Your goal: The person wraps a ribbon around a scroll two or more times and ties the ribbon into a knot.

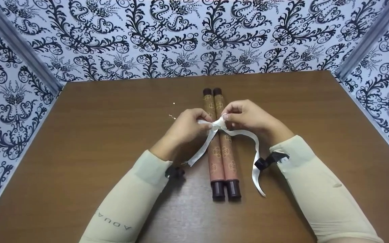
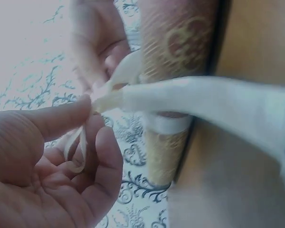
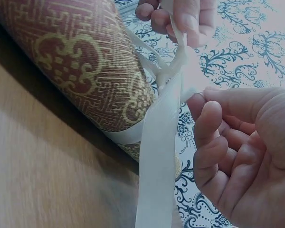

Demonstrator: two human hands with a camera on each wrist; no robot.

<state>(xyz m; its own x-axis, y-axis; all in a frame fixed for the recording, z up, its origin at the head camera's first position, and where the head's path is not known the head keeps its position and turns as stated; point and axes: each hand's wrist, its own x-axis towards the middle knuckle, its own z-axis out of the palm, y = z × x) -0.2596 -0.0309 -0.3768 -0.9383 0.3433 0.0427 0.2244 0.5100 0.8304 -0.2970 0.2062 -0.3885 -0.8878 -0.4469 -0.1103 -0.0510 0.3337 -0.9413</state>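
Two long tubes [image 1: 216,152], wrapped in patterned red-gold brocade with dark end caps, lie side by side on the table. A white ribbon [image 3: 157,156] passes round them and is knotted on top, its two tails hanging down on either side. My left hand [image 1: 189,125] pinches a loop of the ribbon between thumb and forefinger, and the loop [image 2: 76,151] shows below the thumb in the left wrist view. Opposite it, my right hand [image 1: 248,116] pinches another part of the ribbon at the knot, thumb against forefinger [image 3: 197,102].
The brown wooden table [image 1: 113,141] runs back to a wall [image 1: 167,40] with black scrollwork on white. Small shiny bits [image 1: 172,117] lie left of the tubes. A black wrist camera [image 1: 265,162] on the right sleeve is close to the ribbon's right tail.
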